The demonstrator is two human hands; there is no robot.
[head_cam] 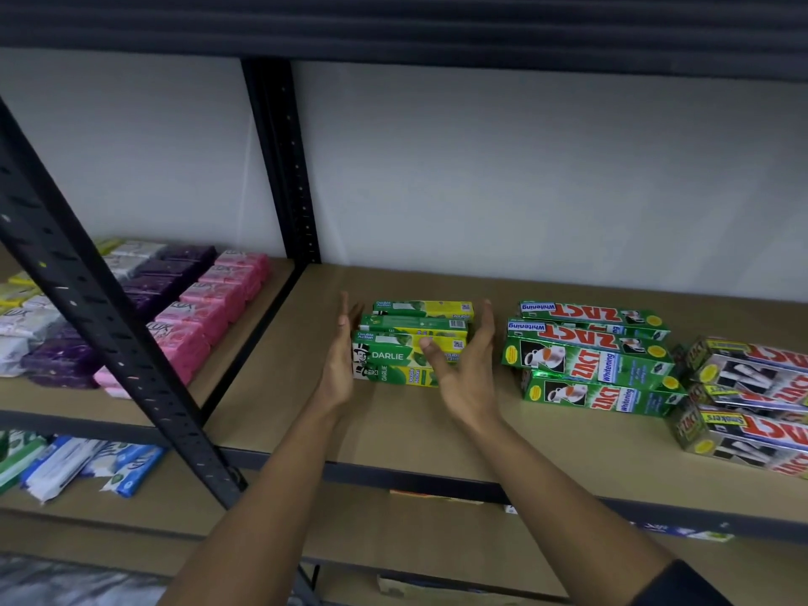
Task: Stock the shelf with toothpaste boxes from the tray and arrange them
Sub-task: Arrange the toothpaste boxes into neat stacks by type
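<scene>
several darlie boxes (387, 355), green and yellow, lie stacked lengthwise on the shelf (393, 430). their exact count is hard to tell: the right hand (468, 373) covers the right ends of the lower ones, and the rear ones show only their top faces.

right of the darlie boxes, green zact boxes (586, 363) lie in a loose pile. further right of them, silver zact boxes (743, 387) run off the frame edge. left of the darlie boxes, a slanting black upright (100, 317) hides part of the rows of pink, purple and white soap bars (205, 319). below and left of them, blue and white packets (87, 465) on a lower board are blurred and cut off.

the darlie boxes sit between the two hands. the left hand (339, 365) stands flat with straight fingers at the stack's left end and seems to touch it. the right hand is spread wide at the stack's right end, fingers pointing up and thumb reaching across the front face. whether its palm touches the boxes cannot be told. neither hand is curled round anything.
</scene>
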